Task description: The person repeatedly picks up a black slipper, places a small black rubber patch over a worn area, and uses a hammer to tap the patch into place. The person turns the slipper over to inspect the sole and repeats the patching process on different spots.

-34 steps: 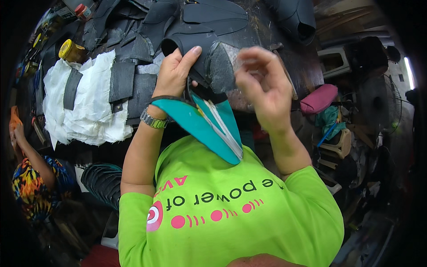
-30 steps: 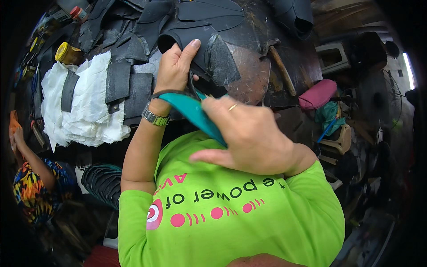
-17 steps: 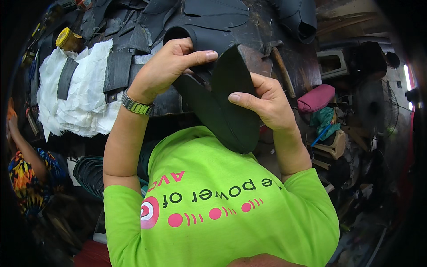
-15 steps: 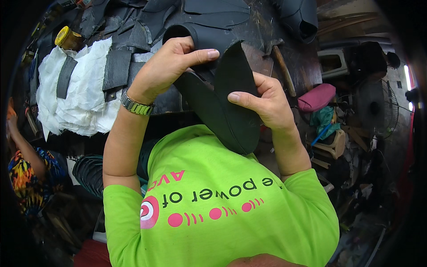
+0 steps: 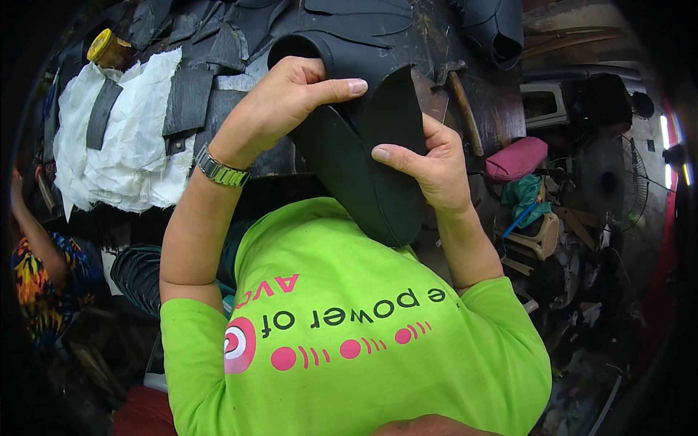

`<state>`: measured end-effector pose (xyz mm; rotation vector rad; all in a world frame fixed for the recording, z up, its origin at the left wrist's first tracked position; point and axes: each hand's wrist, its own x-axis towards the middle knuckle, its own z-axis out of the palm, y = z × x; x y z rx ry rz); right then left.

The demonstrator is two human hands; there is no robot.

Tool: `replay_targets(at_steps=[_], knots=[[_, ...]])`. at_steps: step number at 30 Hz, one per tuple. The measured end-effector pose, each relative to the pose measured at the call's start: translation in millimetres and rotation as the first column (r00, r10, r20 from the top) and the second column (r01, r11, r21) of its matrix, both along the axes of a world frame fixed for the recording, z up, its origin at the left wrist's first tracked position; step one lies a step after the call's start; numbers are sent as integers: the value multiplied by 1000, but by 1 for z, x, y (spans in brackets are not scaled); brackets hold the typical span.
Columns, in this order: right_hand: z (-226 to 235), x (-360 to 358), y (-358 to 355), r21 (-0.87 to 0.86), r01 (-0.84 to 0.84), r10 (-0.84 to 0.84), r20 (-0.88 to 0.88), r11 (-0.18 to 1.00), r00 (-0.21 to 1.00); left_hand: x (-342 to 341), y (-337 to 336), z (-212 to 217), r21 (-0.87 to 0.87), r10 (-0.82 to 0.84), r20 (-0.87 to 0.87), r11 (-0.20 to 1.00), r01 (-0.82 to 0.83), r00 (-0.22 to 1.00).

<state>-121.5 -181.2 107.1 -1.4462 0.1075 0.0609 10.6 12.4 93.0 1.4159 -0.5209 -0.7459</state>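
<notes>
A black shoe upper [image 5: 349, 174], with a seam down its middle and a pointed flap at the top right, hangs over my lap in front of the bench edge. My left hand [image 5: 302, 91] pinches its upper left part, thumb stretched across the top and the other fingers hidden behind. On the right side my right hand [image 5: 436, 163] grips it, with the thumb flat on the front and the fingers behind. Just past my left hand, another curved black piece [image 5: 349, 57] with a rounded opening lies on the bench.
White cloth sheets [image 5: 138, 171] with dark strips lie at the bench's left, near a yellow-lidded jar [image 5: 109, 49]. A wooden handle [image 5: 465, 112] rests right of my hands. Farther right are a pink pouch [image 5: 516, 160] and a fan [image 5: 614, 174]. Another person's arm [image 5: 40, 236] shows far left.
The gap between the upper's two top panels has narrowed, and its lower tip has risen slightly. Both hands keep their hold. The whole view has shifted a little.
</notes>
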Motion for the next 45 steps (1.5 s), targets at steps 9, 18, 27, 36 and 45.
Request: replay_targets(at_steps=[9,18,27,36,45], knots=[[-9,0,1,4,42,-42,47,999,998,-5,0,3,7,21,-8,1000,-21,1000],[-22,-2,5,37,107,-108,32,994,994,-5,0,-7,-39,8,124,999,-3,992],[-30,-3,2,55,74,-77,51,996,996,-15,17,5,104,-130,478,990,91,869],[-17,0,3,-497,189,-37,300,847,953,-35,1,-1,85,44,424,992,-88,904],[13,19,-15,-729,386,155,554,565,818,-32,-5,2,89,46,465,991,-99,884]])
